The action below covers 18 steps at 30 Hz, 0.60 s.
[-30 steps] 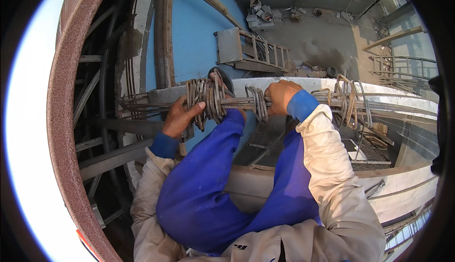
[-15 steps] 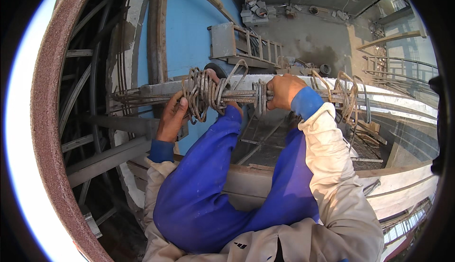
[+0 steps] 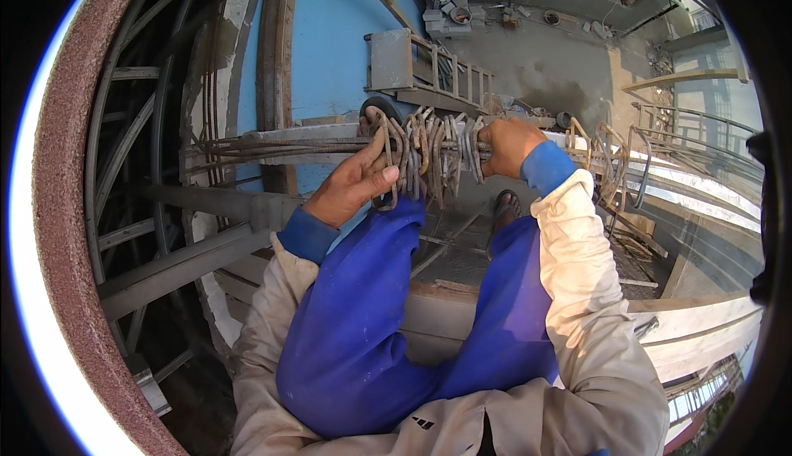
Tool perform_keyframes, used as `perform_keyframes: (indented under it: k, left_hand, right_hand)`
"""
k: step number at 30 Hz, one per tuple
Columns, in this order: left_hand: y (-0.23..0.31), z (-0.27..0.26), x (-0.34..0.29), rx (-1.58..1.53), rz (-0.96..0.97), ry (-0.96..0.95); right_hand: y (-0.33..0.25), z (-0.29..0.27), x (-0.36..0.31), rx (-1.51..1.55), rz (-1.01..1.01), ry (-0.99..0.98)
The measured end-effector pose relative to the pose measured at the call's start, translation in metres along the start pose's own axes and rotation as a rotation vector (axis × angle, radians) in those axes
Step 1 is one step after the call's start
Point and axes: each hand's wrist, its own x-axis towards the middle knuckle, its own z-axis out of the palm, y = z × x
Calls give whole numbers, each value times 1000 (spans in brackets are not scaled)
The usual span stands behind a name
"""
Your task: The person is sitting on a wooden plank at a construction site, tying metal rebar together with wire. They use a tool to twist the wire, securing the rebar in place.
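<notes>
A bunch of bent steel stirrups [image 3: 433, 155] hangs around long rebars [image 3: 285, 148] that run across in front of me. My left hand [image 3: 355, 177] presses against the left end of the bunch, its thumb on the near side and its fingers around the outermost loops. At the other end, my right hand [image 3: 513, 148] is closed around the rebars, and its fingertips touch the last stirrups. The loops sit tightly packed between both hands, some tilted. More stirrups [image 3: 610, 163] hang on the bars to the right of my right hand.
A concrete beam [image 3: 313, 133] runs behind the bars. Below lie a wooden ladder [image 3: 450, 68], a floor with rubble and buckets [image 3: 459, 16], and a blue wall [image 3: 330, 52]. Wooden planks [image 3: 437, 316] lie under my legs. A dark metal truss [image 3: 136, 151] and reddish edge [image 3: 74, 209] stand left.
My left hand has moved right, and the loose stirrups have slid right along the rebars against those at my right hand. The right hand has shifted slightly right.
</notes>
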Motion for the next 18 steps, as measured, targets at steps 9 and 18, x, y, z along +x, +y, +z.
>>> perform_keyframes:
  k: [9,18]
  left_hand:
    - [-55,-61,-5,-87,-306,849]
    - [-90,-93,38,-1054,297,756]
  right_hand:
    - [10,18,14,11,65,-38]
    - [7,14,13,-13,34,-102]
